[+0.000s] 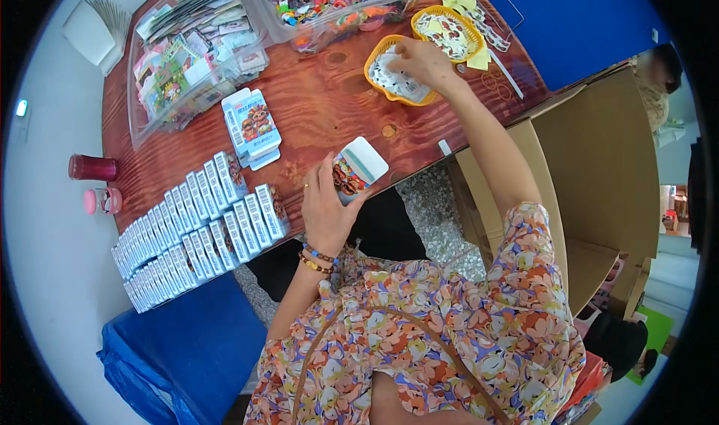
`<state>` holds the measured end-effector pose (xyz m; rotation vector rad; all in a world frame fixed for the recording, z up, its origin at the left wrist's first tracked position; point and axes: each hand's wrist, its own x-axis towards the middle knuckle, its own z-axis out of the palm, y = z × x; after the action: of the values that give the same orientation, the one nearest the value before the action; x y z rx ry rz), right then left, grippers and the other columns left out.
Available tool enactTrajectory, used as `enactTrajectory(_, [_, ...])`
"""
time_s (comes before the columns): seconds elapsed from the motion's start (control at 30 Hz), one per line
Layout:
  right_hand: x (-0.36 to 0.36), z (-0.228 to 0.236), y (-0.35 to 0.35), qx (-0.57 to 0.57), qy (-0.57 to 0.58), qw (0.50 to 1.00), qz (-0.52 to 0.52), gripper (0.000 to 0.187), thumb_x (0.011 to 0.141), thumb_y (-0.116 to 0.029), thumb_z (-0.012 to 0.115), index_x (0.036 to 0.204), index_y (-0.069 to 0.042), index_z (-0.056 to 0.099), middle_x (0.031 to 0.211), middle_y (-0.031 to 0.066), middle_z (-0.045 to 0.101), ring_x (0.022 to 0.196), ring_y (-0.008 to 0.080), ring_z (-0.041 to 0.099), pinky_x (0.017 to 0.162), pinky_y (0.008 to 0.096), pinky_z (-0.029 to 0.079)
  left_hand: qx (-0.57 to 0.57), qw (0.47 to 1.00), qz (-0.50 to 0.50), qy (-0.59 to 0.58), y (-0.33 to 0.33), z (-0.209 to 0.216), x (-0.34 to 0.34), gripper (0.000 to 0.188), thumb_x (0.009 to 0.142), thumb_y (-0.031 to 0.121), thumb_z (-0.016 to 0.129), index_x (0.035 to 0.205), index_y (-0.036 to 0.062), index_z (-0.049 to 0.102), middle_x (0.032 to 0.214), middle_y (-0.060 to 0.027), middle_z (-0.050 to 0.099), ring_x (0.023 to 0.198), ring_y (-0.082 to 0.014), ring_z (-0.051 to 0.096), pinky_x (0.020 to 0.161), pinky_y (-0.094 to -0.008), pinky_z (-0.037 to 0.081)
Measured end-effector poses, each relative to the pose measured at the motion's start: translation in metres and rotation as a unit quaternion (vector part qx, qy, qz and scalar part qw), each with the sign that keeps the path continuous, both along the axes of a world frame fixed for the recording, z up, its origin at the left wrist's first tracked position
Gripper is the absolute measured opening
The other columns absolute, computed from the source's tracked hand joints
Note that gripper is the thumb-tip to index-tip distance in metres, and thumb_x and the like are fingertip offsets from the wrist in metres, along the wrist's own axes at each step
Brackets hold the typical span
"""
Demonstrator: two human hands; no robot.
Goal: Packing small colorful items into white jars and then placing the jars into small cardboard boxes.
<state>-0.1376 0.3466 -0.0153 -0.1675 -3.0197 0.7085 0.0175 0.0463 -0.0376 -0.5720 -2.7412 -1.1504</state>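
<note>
My left hand (327, 209) holds a blue-and-white cardboard box (358, 168); at one o'clock, my right hand (425, 62) reaches over a yellow plastic basket (410, 101).

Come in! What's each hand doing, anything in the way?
Left hand holding box, white flap showing. Right hand at nearer yellow basket. Box rows left of both hands, not between.

You have two yellow baskets (404, 100), two clear plastic bins (278, 32), one dark-red cup (93, 167), one worktop (314, 80). You hold one open carton (358, 167), wear two beaded bracelets (318, 265). Upright cartons (213, 181): two rows, packed too tightly to count. Flattened cartons (255, 122): number unclear.
</note>
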Motion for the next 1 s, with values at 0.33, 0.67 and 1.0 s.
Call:
enactTrajectory(0.33, [-0.005,-0.004,0.028,-0.249,-0.001,0.968,0.022,0.023,0.094,-0.021,0.065,0.100,-0.001,0.072,0.081,0.0024,0.066,0.065,0.0101,0.059,0.063,0.0283,0.048,0.051,0.998,-0.019,-0.022,0.003,0.006,-0.013,0.083,0.074,0.029,0.086,0.140,0.0007,0.044,0.122,-0.0194,0.055,0.112,-0.0383,0.056,0.093,-0.0453,0.049])
enactTrajectory(0.67, [0.002,-0.009,0.051,-0.349,0.002,0.937,-0.005,0.017,0.093,-0.014,0.068,0.104,-0.001,0.072,0.081,-0.0016,0.065,0.066,0.0049,0.059,0.059,0.0205,0.044,0.050,0.998,-0.041,-0.012,0.013,0.007,-0.019,0.085,0.073,0.030,0.087,0.140,0.0014,0.044,0.120,-0.0190,0.056,0.110,-0.0379,0.057,0.091,-0.0443,0.050])
enactTrajectory(1.0, [0.078,0.075,-0.052,-0.369,-0.015,0.928,0.048,0.011,0.093,-0.012,0.070,0.102,-0.005,0.071,0.081,-0.0008,0.068,0.067,0.0025,0.058,0.058,0.0200,0.045,0.007,0.999,0.022,0.032,0.024,0.005,-0.040,0.081,0.070,0.032,0.088,0.134,0.0032,0.048,0.113,-0.0168,0.058,0.104,-0.0369,0.060,0.084,-0.0453,0.052])
